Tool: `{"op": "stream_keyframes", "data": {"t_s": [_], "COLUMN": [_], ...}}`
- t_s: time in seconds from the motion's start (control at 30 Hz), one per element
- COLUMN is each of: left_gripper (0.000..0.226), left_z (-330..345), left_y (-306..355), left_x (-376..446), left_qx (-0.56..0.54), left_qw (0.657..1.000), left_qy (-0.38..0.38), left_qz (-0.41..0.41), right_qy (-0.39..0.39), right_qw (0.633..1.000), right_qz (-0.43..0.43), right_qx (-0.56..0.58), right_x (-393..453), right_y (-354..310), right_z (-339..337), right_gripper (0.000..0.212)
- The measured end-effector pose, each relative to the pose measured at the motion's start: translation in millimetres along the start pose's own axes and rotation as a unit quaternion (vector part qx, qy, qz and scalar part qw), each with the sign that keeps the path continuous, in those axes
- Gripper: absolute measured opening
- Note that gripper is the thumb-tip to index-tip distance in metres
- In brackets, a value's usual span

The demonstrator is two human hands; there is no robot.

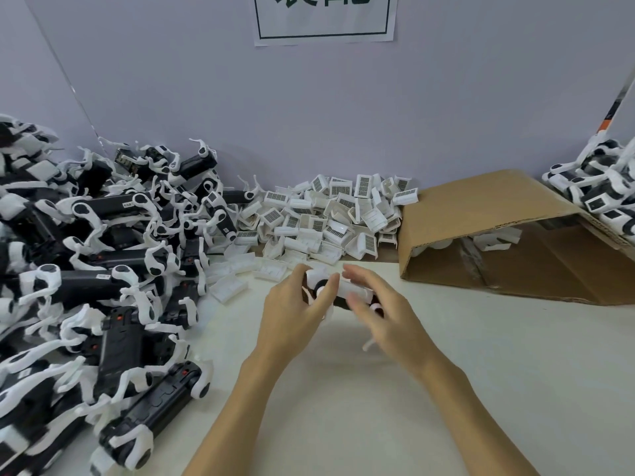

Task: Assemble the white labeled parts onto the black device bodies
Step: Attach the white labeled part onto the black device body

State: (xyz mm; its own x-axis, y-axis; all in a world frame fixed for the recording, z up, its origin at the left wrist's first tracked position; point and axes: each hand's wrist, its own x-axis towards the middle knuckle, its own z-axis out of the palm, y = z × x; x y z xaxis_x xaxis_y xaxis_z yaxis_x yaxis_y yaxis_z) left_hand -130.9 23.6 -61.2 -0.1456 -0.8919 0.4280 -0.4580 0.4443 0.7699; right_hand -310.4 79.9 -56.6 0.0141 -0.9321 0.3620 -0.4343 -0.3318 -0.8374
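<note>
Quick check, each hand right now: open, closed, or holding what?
Left hand: grips one end of the black device body.
Right hand: motion-blurred, fingers over the body's white part; grip cannot be told.

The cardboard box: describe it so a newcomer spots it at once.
Start at the white table and look to its right rear, just right of the heap of white labeled parts. The cardboard box lies tipped on its side, opening toward the camera. It is the only brown thing among black and white pieces.

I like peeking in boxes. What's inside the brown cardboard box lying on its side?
Inside the cardboard box a few white parts lie near the opening. The box's top flap covers the back, so anything deeper cannot be seen.
</note>
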Motion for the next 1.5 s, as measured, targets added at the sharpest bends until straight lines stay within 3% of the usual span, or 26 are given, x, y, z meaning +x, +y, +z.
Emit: {"op": "stream_keyframes", "data": {"t_s": [0.13, 0.23, 0.3, 0.47, 0.63, 0.9, 0.97, 1.1, 1.17, 1.27, 1.33, 1.43, 1.5], "left_gripper": [0.034, 0.043, 0.043, 0.034, 0.031, 0.023, 0.023, 0.044, 0.048, 0.061, 0.055, 0.04, 0.033], "left_z": [-1, -7, -7, -2, -10, -9, -7, -4, -4, -5, -8, -12, -8], "left_y": [3, -1, -2, -3, -4, 0, 1, 0, -5, -3, -1, -1, 1], "left_x": [-2, -2, -3, -1, 2, 3, 2, 6, 9, 5, 4, 4, 4], "left_qx": [-0.11, -0.092, -0.082, -0.096, -0.147, -0.196, -0.205, -0.25, -0.242, -0.191, -0.186, -0.286, -0.313], "left_qw": [0.992, 0.987, 0.985, 0.988, 0.979, 0.973, 0.975, 0.955, 0.952, 0.969, 0.975, 0.945, 0.939], "left_qy": [-0.052, -0.123, -0.144, -0.102, -0.132, -0.109, -0.084, -0.004, 0.01, 0.005, -0.028, -0.124, -0.101], "left_qz": [0.036, 0.038, 0.049, 0.072, 0.048, 0.052, -0.003, -0.161, -0.189, -0.153, -0.114, -0.099, -0.1], "right_qy": [0.028, -0.032, -0.003, 0.08, 0.115, 0.094, 0.088, 0.047, 0.059, 0.088, 0.079, 0.054, 0.076], "right_qw": [0.998, 0.996, 0.996, 0.972, 0.949, 0.964, 0.964, 0.95, 0.938, 0.94, 0.966, 0.989, 0.98], "right_qz": [0.042, 0.071, 0.077, -0.044, -0.134, -0.102, -0.11, -0.153, -0.159, -0.145, -0.093, -0.048, -0.092], "right_qx": [0.039, -0.035, -0.047, -0.218, -0.263, -0.226, -0.224, -0.268, -0.302, -0.295, -0.226, -0.127, -0.157], "right_x": [3, 4, 4, 2, 4, 5, 4, 3, 2, 0, -3, -3, -1], "right_y": [5, 14, 17, 16, 11, 3, 0, -4, -5, -4, -1, 1, 3], "right_z": [-16, -26, -27, -16, -10, -15, -11, 2, 12, 18, 14, 2, -2], "right_gripper": [0.029, 0.017, 0.014, 0.042, 0.044, 0.041, 0.046, 0.069, 0.069, 0.059, 0.053, 0.039, 0.039]}}
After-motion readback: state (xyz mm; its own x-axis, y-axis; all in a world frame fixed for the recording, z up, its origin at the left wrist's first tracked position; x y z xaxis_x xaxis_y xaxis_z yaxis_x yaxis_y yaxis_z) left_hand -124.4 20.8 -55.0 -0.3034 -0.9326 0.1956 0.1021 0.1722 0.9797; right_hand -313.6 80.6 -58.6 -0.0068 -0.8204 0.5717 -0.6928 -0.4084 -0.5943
